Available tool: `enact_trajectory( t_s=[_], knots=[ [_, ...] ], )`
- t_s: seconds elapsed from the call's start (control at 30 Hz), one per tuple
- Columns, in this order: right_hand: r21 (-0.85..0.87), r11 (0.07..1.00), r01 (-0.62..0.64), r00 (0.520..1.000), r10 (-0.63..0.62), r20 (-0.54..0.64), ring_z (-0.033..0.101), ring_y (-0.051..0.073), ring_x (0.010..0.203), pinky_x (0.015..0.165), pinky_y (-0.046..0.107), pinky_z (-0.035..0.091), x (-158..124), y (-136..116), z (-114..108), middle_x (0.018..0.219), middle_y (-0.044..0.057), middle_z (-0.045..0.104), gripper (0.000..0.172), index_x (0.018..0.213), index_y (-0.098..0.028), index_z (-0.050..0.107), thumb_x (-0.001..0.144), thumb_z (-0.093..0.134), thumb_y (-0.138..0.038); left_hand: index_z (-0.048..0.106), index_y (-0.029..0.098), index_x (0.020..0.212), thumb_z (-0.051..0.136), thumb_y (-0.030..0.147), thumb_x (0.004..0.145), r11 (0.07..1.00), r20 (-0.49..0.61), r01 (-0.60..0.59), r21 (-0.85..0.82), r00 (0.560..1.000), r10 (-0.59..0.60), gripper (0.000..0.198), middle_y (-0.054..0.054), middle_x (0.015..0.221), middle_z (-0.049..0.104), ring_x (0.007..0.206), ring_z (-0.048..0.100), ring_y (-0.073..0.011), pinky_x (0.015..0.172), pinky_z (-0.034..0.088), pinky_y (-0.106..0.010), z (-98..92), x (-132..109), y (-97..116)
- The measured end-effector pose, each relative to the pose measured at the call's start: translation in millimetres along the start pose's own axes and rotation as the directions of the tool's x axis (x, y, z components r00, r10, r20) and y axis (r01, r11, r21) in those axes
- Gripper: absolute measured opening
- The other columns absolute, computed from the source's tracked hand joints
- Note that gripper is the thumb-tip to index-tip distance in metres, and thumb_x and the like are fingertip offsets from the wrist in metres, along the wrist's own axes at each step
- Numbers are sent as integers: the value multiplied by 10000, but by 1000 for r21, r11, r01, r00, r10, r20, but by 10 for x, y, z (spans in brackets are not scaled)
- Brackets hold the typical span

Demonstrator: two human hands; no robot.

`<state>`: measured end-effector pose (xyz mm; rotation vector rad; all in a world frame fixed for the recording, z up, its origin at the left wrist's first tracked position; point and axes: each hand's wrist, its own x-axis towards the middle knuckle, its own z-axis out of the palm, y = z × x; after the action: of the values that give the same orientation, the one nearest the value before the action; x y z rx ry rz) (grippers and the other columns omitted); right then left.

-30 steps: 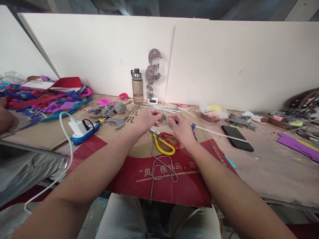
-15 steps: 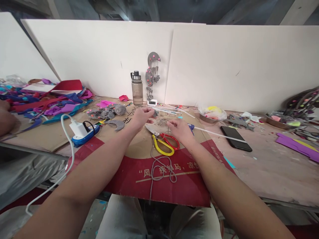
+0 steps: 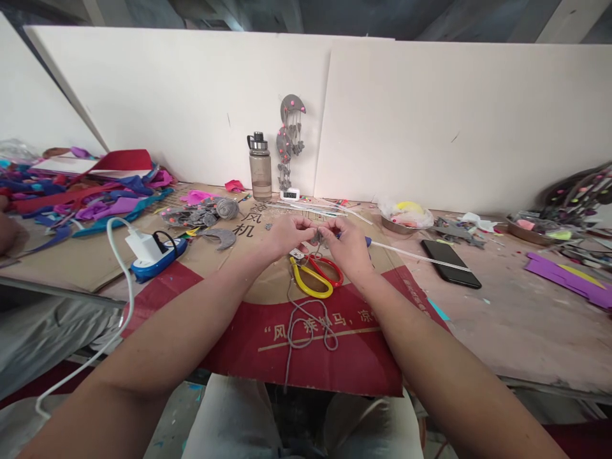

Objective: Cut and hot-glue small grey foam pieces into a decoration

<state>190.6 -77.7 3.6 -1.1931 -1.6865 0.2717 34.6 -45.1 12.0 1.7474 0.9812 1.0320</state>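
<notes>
My left hand (image 3: 291,233) pinches a small grey felt piece (image 3: 316,236), mostly hidden by the fingertips. Touching it from the other side is my right hand (image 3: 346,242), its fingers closed on a grey cord (image 3: 306,305). The cord trails down and loops loosely over the red part of the cardboard (image 3: 229,354). Just below both hands lie scissors (image 3: 313,285) with one yellow and one red handle loop, their blades largely covered by my left hand. A blue-handled glue gun (image 3: 368,241) with a clear stick sits behind my right hand.
A grey felt crescent (image 3: 224,238), yarn ball (image 3: 226,208) and blue power strip (image 3: 157,258) lie left. A bottle (image 3: 261,169) and small clock (image 3: 289,194) stand behind. A black phone (image 3: 449,264) lies right. Another person's hand (image 3: 6,229) shows at far left, near felt scraps (image 3: 95,197).
My hands have come together: the left moved right and down with the felt piece, bringing it against the cord in my right fingers. The view has shifted slightly.
</notes>
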Motion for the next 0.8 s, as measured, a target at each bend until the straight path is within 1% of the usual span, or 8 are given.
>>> enact_trajectory(
  t_s=[0.1,0.23,0.4,0.5,0.6,0.67,0.73,0.8],
  knots=[
    [142,982,-124,992,120,37,479,131,633,634,266,379,12,3,16,667,-15,576,156,699,-186,560,805,532,-297,701,123,761,630,199,727,1000,-15,19,17,1000,-18,110,-39,707,677,579,610,-110,478,527,-209,2,-14,30],
    [171,968,-186,982,187,10,434,126,616,616,259,356,32,43,18,645,-35,504,175,703,-201,509,808,497,-341,689,126,748,628,197,719,999,-22,46,-24,999,-46,97,-39,695,676,552,608,-113,471,522,-220,-4,15,-12],
    [31,977,-212,975,213,-62,437,155,617,607,281,332,75,137,-65,636,-19,482,230,702,-236,413,891,386,-363,672,132,708,630,229,717,985,-53,60,-162,996,-70,106,-44,707,668,628,645,-142,459,489,-206,-59,100,-129],
    [-75,982,-175,978,165,-130,393,149,577,587,283,297,115,179,-182,571,-35,400,304,647,-243,343,923,332,-370,648,123,699,634,229,722,962,-97,90,-256,988,-118,109,-61,726,673,643,654,-147,455,467,-199,-124,128,-136],
    [-198,967,-159,980,129,-153,361,132,553,581,276,286,171,238,-331,524,-47,338,373,578,-233,330,911,375,-396,603,130,697,645,229,720,926,-177,88,-367,971,-163,110,-55,740,664,678,673,-159,452,446,-192,-210,139,-95],
    [-270,945,-183,977,145,-156,429,135,594,611,267,327,208,309,-421,566,-32,445,325,602,-214,433,875,454,-388,581,137,705,655,232,712,902,-237,45,-429,958,-160,121,-49,759,663,688,675,-157,458,437,-189,-273,147,-62],
    [-384,892,-239,968,187,-168,537,169,722,684,277,388,231,405,-485,742,30,603,180,766,-178,570,822,543,-346,572,140,715,665,250,706,883,-296,-25,-470,946,-130,145,-51,766,669,686,671,-151,469,434,-189,-332,156,-36],
    [-535,792,-293,956,251,-152,596,236,885,773,324,427,230,516,-512,938,125,660,247,946,-135,621,792,588,-326,577,141,728,674,275,703,876,-350,-94,-473,932,-90,168,-49,748,667,693,667,-148,488,439,-190,-373,162,-21]
  ],
)
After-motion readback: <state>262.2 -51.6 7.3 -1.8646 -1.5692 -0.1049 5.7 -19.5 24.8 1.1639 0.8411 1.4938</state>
